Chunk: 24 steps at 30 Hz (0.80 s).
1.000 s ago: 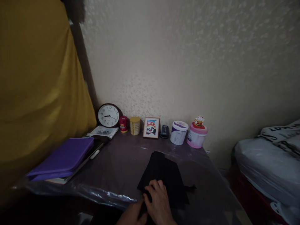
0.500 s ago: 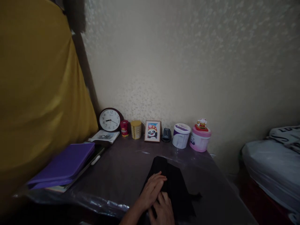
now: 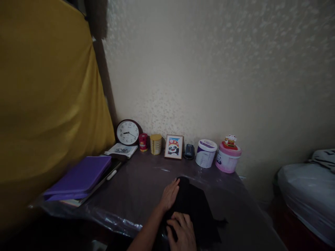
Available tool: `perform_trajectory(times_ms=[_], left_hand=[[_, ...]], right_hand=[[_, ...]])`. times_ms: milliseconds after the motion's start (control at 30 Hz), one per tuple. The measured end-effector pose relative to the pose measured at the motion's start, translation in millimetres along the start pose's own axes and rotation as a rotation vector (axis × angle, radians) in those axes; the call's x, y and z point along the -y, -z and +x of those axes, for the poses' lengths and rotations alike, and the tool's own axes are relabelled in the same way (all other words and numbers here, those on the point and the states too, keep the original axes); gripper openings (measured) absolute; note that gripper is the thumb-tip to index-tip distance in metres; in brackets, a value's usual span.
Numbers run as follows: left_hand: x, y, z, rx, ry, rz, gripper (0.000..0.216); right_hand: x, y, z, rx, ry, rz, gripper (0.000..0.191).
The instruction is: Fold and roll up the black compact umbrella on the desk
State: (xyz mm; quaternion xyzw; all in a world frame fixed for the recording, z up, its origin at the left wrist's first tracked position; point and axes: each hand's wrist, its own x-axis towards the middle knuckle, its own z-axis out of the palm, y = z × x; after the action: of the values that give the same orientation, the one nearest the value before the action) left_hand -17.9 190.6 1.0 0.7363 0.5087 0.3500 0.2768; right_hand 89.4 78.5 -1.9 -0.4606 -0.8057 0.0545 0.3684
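Observation:
A folded piece of black cloth lies on the dark table in front of me, with a short strap-like end sticking out at its right side. My left hand rests along the cloth's upper left edge, fingers stretched out and close together. Nearer to me, my right hand is on the lower left part of the cloth. Its fingers are apart and slightly bent, pressing on the fabric rather than gripping it. What kind of cloth item it is, I cannot tell.
Along the wall stand a clock, a red can, a yellow tin, a picture frame, a white tub and a pink tub with a figurine. Purple folders lie at left; clear plastic covers the table.
My left hand has moved up and away from my right hand to the cloth's upper left edge. My right hand stays low on the cloth. The view has shifted slightly.

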Motion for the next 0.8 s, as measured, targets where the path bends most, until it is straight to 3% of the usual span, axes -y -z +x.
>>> perform_trajectory(times_ms=[133,233,400,500,633,733,800], left_hand=[[-1.9,7.9,-12.5,-0.114,0.084,0.021,0.048],[-17.7,13.3,-41.1,-0.185,0.086,0.018,0.044],[-38.5,3.5,-100.1,-0.159,0.076,-0.055,0.043],[-39.6,-6.5,-118.9,-0.153,0.138,-0.137,0.048],[-35.9,-12.2,-125.8,-0.122,0.099,-0.086,0.047],[-31.6,-16.0,-130.9,-0.162,0.003,0.052,0.052],[-29.2,-19.5,-135.4,-0.185,-0.005,0.121,0.055]], right_hand=[[9.6,5.1,1.3,0.035,-0.015,-0.015,0.021],[17.2,8.2,1.3,0.015,-0.086,-0.033,0.023],[28.2,14.2,1.0,0.023,-0.124,0.017,0.032],[28.7,21.5,2.7,0.046,-0.116,0.149,0.027],[1.8,41.5,2.4,-0.042,-0.174,0.316,0.024],[-38.8,62.8,-4.2,-0.278,-0.361,0.15,0.029],[-64.8,75.3,-11.5,-0.282,-0.526,0.061,0.038]])
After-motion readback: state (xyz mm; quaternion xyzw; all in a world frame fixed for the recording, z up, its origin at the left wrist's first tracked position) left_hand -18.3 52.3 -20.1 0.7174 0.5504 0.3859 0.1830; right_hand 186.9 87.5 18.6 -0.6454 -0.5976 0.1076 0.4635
